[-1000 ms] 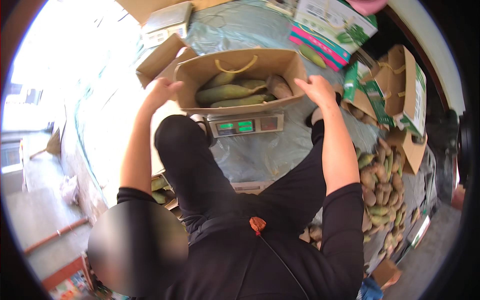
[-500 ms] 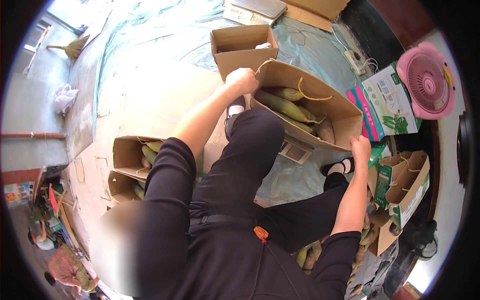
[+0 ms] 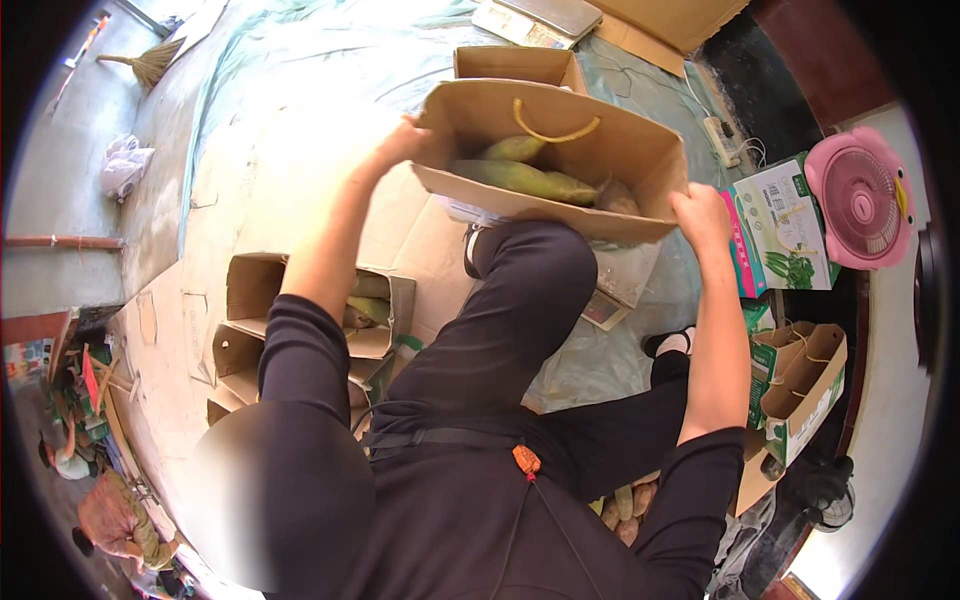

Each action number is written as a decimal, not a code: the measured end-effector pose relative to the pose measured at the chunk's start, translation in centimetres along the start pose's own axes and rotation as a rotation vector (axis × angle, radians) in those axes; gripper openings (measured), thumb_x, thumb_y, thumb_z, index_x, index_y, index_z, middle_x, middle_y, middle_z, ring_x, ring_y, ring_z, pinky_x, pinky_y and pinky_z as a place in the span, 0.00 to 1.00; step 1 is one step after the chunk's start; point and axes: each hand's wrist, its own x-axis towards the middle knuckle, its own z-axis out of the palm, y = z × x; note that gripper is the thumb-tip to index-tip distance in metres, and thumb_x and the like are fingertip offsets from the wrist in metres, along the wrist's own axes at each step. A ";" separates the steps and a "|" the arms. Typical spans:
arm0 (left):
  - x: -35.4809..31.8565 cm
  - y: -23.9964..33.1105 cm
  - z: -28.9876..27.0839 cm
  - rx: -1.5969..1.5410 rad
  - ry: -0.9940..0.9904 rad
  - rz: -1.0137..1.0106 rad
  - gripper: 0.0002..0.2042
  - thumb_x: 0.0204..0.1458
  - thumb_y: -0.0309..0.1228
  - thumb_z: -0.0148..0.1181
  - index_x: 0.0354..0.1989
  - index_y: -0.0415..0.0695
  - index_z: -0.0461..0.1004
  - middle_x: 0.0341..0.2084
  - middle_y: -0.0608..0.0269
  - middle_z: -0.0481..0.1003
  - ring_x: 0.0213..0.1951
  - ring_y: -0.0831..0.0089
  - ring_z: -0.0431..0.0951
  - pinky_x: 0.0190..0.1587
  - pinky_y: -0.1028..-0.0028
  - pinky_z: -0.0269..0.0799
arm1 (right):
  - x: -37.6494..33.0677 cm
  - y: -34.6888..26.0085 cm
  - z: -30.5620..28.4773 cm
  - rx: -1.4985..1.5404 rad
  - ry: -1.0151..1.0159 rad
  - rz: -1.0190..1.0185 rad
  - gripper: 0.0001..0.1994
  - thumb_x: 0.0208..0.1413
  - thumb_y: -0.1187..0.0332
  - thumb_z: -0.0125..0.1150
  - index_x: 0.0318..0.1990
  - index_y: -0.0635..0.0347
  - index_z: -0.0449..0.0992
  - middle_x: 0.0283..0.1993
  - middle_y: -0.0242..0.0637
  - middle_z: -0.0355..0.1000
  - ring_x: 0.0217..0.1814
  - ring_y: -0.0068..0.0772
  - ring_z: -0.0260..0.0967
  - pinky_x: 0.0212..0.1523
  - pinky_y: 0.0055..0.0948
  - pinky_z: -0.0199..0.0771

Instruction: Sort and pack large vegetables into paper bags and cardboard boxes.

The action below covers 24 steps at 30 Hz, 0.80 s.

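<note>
Currently both hands, left hand (image 3: pixel 405 140) and right hand (image 3: pixel 700 212), clamp the ends of a cardboard box (image 3: pixel 610 150) of mangoes (image 3: pixel 520 178) at upper centre. Green-and-white cartons (image 3: pixel 780 225) stand at right, beside a pink fan (image 3: pixel 860 198).

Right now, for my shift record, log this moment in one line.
left hand: grips box end | right hand: grips other end | contents: green produce

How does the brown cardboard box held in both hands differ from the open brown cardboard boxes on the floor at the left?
The held cardboard box is lifted and tilted, gripped by left hand and right hand; the floor boxes rest untouched. It has a yellow handle; theirs aren't visible. Both hold green produce.
</note>
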 end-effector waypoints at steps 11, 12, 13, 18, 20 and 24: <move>-13.0 -18.1 -14.0 0.473 0.338 -0.325 0.19 0.46 0.42 0.53 0.35 0.37 0.76 0.28 0.44 0.76 0.34 0.52 0.77 0.38 0.62 0.70 | -2.9 -20.8 9.1 0.017 -0.318 -0.318 0.12 0.41 0.69 0.52 0.33 0.60 0.79 0.39 0.51 0.75 0.45 0.50 0.73 0.44 0.42 0.73; -15.3 -21.0 -15.6 0.486 0.395 -0.328 0.20 0.47 0.44 0.53 0.35 0.36 0.76 0.28 0.42 0.76 0.33 0.50 0.77 0.38 0.60 0.70 | -4.0 -23.0 9.8 0.025 -0.346 -0.352 0.12 0.40 0.70 0.53 0.33 0.62 0.79 0.38 0.50 0.75 0.45 0.48 0.73 0.43 0.41 0.73; -15.9 -21.8 -15.6 0.531 0.391 -0.349 0.20 0.47 0.44 0.53 0.35 0.36 0.76 0.28 0.41 0.75 0.34 0.49 0.77 0.38 0.60 0.70 | -4.6 -23.8 10.5 0.025 -0.344 -0.365 0.12 0.41 0.69 0.54 0.33 0.62 0.79 0.38 0.49 0.75 0.44 0.46 0.74 0.42 0.39 0.74; -18.6 -24.4 -13.6 0.655 0.338 -0.525 0.15 0.50 0.43 0.52 0.37 0.45 0.76 0.33 0.43 0.75 0.40 0.46 0.74 0.42 0.55 0.69 | -6.9 -24.9 15.7 -0.123 -0.583 -0.545 0.13 0.41 0.65 0.60 0.36 0.58 0.79 0.38 0.45 0.76 0.42 0.41 0.75 0.40 0.35 0.74; -18.9 -25.2 -13.3 0.604 0.423 -0.572 0.14 0.50 0.42 0.51 0.36 0.46 0.76 0.33 0.45 0.75 0.40 0.47 0.74 0.42 0.56 0.70 | -6.7 -24.2 16.1 0.099 -0.478 -0.557 0.12 0.45 0.59 0.59 0.32 0.57 0.79 0.34 0.45 0.75 0.39 0.41 0.74 0.39 0.38 0.73; -16.9 -25.6 -12.0 0.464 0.423 -0.332 0.17 0.54 0.41 0.45 0.39 0.42 0.76 0.35 0.48 0.76 0.39 0.52 0.76 0.43 0.62 0.69 | -4.4 -21.7 12.0 0.192 -0.454 -0.476 0.14 0.47 0.55 0.57 0.32 0.53 0.80 0.36 0.44 0.75 0.42 0.47 0.73 0.41 0.41 0.73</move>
